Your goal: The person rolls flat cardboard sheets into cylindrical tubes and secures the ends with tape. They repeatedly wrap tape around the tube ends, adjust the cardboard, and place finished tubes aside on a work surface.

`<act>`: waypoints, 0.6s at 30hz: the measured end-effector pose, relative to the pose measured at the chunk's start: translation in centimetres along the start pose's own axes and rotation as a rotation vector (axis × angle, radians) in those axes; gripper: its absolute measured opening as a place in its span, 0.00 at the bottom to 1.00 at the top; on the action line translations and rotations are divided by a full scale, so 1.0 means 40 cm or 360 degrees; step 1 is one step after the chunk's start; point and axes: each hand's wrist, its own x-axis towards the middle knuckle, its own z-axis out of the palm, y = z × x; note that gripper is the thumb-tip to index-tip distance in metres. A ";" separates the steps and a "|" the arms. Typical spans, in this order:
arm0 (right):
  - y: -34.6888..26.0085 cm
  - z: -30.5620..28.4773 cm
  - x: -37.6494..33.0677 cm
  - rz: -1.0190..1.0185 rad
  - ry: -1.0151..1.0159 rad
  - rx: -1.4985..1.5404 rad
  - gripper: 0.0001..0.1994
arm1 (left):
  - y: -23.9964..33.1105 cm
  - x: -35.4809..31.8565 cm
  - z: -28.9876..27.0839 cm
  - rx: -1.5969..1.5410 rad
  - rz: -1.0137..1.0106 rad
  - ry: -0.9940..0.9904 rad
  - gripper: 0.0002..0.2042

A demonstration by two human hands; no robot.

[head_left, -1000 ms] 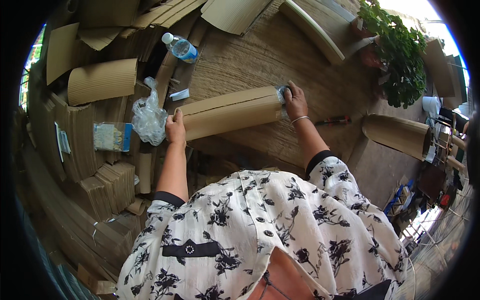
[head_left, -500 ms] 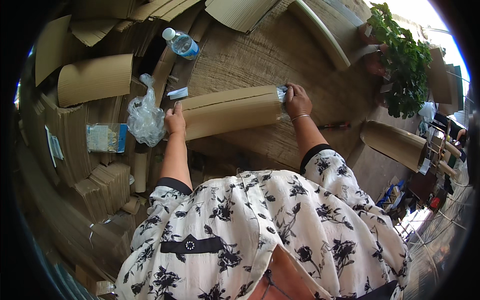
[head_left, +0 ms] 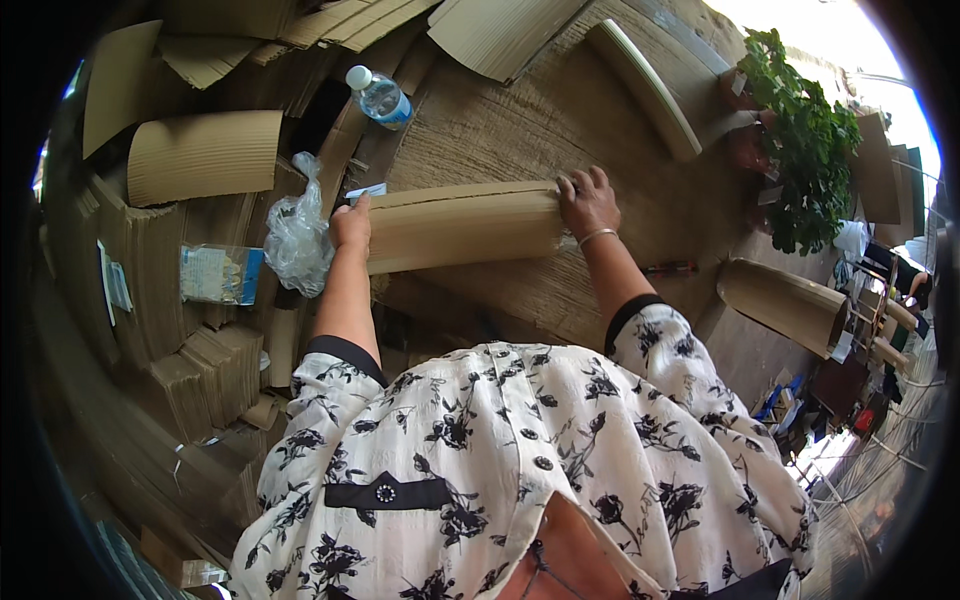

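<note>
A long, folded brown cardboard piece [head_left: 460,228] lies crosswise in front of me on a worn wooden board. At its left end my left hand [head_left: 350,226] is closed, the thumb up along the edge. The fingers of my right hand [head_left: 590,205] are bent over its right end. A bit of clear plastic film [head_left: 567,243] shows beneath that hand; how much sits inside the cardboard is hidden. Just beyond my left hand is a small white slip [head_left: 368,191]. Beside that hand, on the left, lies a crumpled clear plastic bag [head_left: 298,240].
A water bottle [head_left: 380,97] stands beyond the bag. Stacked cardboard [head_left: 140,270] fills the left side, with a printed packet [head_left: 220,275] on it. A red-and-black tool [head_left: 668,268] lies right of my right hand. Farther right are a curved cardboard sheet [head_left: 785,300] and a leafy plant [head_left: 805,140].
My right hand has shifted slightly left, from the protruding plastic film onto the cardboard's end. Less film shows there now. My left hand stays at the left end.
</note>
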 end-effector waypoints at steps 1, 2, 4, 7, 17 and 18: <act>0.031 0.014 -0.014 -0.0164 0.0162 -0.0098 0.19 | 0.016 -0.004 0.008 -0.0080 -0.0008 -0.0016 0.30; 0.046 0.037 -0.015 -0.0263 0.0277 -0.0091 0.18 | 0.033 0.001 0.006 -0.0049 -0.0036 -0.0045 0.30; 0.094 0.081 -0.059 -0.0404 0.0469 -0.0116 0.17 | 0.123 -0.055 -0.014 0.0051 -0.0104 -0.0173 0.30; 0.049 0.065 -0.027 -0.0361 0.0454 0.0080 0.15 | 0.109 -0.020 -0.022 -0.0153 -0.0125 -0.0185 0.30; 0.128 0.088 0.069 -0.0191 0.0107 0.0341 0.19 | 0.039 -0.319 -0.186 -0.0572 0.0786 -0.0294 0.23; 0.136 0.084 0.066 -0.0209 0.0106 0.0378 0.19 | 0.071 -0.381 -0.214 -0.0331 0.0871 -0.0347 0.23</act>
